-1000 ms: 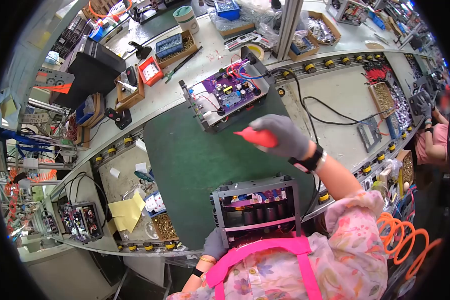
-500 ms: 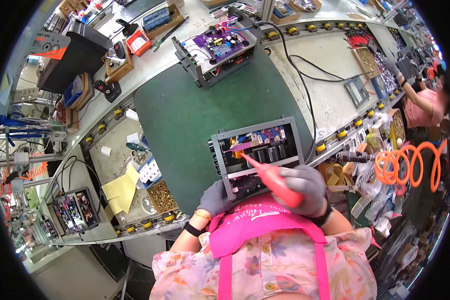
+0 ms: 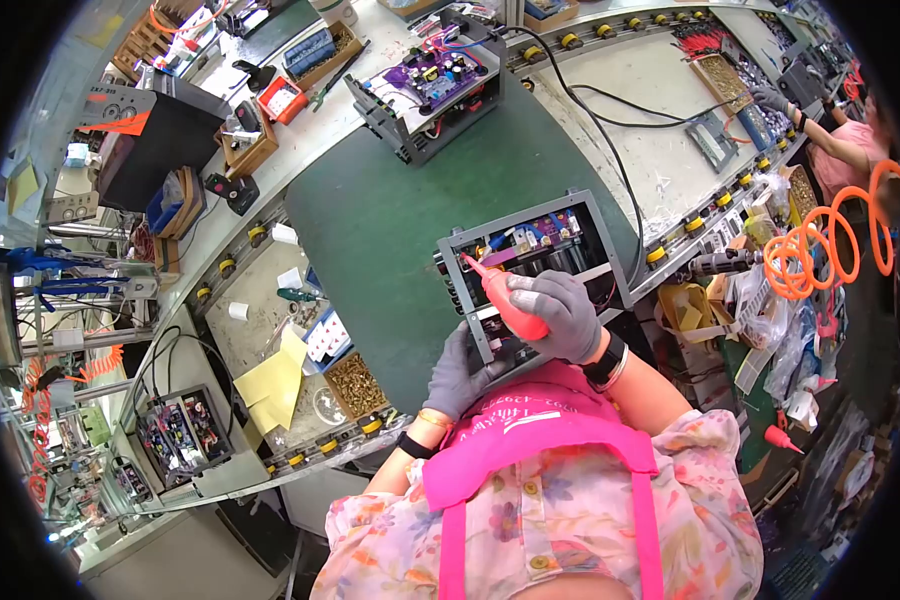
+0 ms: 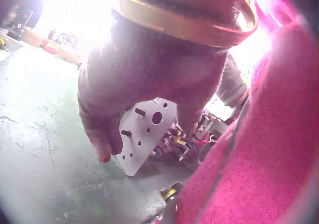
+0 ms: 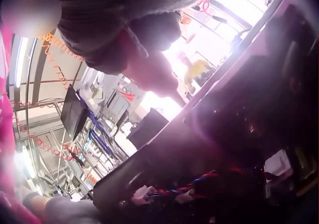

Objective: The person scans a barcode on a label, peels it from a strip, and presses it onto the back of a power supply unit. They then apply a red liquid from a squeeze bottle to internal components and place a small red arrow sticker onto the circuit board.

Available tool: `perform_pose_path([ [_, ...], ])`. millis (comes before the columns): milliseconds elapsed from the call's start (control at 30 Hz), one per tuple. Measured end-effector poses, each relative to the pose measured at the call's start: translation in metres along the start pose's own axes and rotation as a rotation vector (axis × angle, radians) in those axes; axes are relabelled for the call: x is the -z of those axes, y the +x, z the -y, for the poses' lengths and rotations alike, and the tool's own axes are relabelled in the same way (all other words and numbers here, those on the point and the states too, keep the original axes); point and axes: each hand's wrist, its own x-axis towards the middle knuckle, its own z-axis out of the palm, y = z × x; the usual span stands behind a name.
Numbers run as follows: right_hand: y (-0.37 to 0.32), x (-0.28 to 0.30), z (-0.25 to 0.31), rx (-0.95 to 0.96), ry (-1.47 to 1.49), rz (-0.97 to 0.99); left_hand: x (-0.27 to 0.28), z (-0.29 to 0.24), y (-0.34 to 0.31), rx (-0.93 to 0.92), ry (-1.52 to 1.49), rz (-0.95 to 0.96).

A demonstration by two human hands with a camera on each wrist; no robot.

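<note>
A grey-framed electronic device chassis (image 3: 510, 220) sits on the green mat at the apron's edge, its side uncovered over circuit parts. My gloved right hand (image 3: 562, 312) grips a red squeeze bottle (image 3: 511, 304) with a thin nozzle. The nozzle tip points into the chassis near its upper left corner. With the thumb and fingers on either side, my gloved left hand (image 3: 457, 380) holds the chassis at its near left corner. The left wrist view shows that hand astride a pale metal panel (image 4: 144, 139) with holes and studs. In the right wrist view the bottle (image 5: 157, 74) is partly shaded.
Behind, a second opened unit with a purple circuit board (image 3: 432, 82) stands on the mat (image 3: 370, 220). A black cable (image 3: 610, 140) curves down the right side. Left are yellow paper (image 3: 275, 380) and a box of brass screws (image 3: 355, 385). Another person works far right.
My right hand has brought the squeeze bottle from above the mat down to the chassis, its nozzle now nearer the upper left corner. The chassis has turned slightly, with the left hand still on it.
</note>
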Motion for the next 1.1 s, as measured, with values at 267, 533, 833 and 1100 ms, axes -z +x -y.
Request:
perform_pose_path([
  [267, -0.006, -0.003, 0.002, -0.055, 0.036, -0.018, 0.008, -0.011, 0.002, 0.012, -0.115, 0.072],
  [533, -0.044, 0.085, 0.031, -0.499, 0.041, -0.368, 0.006, 0.007, 0.010, -0.039, 0.137, 0.056],
  [833, -0.103, 0.129, 0.029, -0.776, 0.142, -0.487, 0.005, 0.001, 0.016, -0.149, 0.191, 0.049],
  [1100, -0.115, 0.120, 0.010, -0.757, 0.221, -0.498, 0.001, 0.001, 0.013, -0.164, 0.273, -0.021],
])
